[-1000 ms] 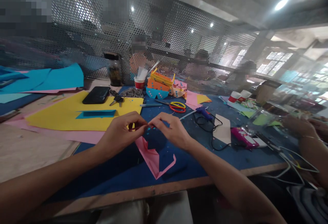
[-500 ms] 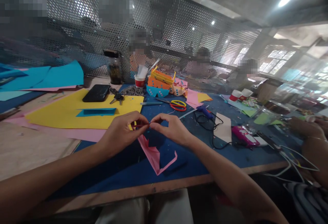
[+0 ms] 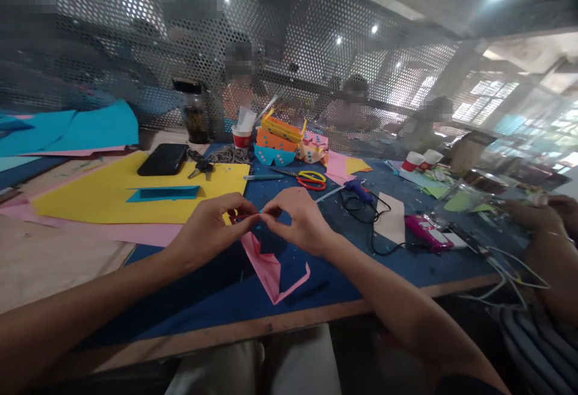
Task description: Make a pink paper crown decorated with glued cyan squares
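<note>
A folded pink paper cutout [image 3: 267, 265] hangs over the blue table mat, with a notched front and one thin bent arm reaching right. My left hand [image 3: 219, 223] pinches a narrow strip of it between thumb and fingers. Thumb and fingertips of my right hand [image 3: 295, 217] are pressed together at the strip's end, touching the left fingertips. The exact point of the pinch is covered by the fingers. Left of the hands, a folded blue paper strip [image 3: 163, 193] lies on a yellow sheet [image 3: 90, 199].
Behind the hands are scissors [image 3: 311, 179], a blue pen [image 3: 262, 177], keys [image 3: 201, 166], a phone [image 3: 163, 159] and dotted paper cutouts [image 3: 275, 142]. A glue gun [image 3: 360, 190] with a looped cord lies right, near a magenta device [image 3: 428, 233]. Another person's hand [image 3: 533, 217] is at far right.
The view has shifted slightly, so things sit a little further left and higher. Both hands keep their pinch on the pink paper, with only slight movement of the fingers.
</note>
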Demonstrator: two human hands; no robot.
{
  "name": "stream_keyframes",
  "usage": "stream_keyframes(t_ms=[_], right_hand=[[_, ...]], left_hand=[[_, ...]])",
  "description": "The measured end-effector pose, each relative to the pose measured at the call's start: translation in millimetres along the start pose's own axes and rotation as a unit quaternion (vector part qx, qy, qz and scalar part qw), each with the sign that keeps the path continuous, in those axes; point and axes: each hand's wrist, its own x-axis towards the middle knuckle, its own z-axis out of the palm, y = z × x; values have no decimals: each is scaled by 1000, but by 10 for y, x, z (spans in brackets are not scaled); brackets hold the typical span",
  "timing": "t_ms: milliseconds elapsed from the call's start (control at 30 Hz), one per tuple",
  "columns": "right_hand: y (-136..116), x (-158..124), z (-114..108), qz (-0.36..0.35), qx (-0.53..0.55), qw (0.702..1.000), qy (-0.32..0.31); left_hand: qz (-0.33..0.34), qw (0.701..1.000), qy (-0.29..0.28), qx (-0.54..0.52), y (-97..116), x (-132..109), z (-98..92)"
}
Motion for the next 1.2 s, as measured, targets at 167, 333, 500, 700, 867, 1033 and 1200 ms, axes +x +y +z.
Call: stream_keyframes(t_ms=[167,333,500,700,867,1033,1200], right_hand=[[-58,4,-18,-36,-99,994,-10],[-91,9,-42,-43,-106,993,-23],[-23,35,-21,132,177,975,-33],[14,68,-51,221,311,920,-95],[21,63,-53,230,333,908,-106],[25,58,-31,220,323,916,-90],[-1,60,-40,219,299,925,-88]], left_hand=[[-14,1000,2,-7,22,-1,11],[-20,1000,8,-14,29,-7,12],[-22,1000,5,-20,46,-1,-2],[-1,1000,2,-14,56,-17,6],[2,1000,8,-11,72,-21,14],[-1,1000,2,-5,81,-19,8],[0,1000,-11,-1,86,-23,-3]])
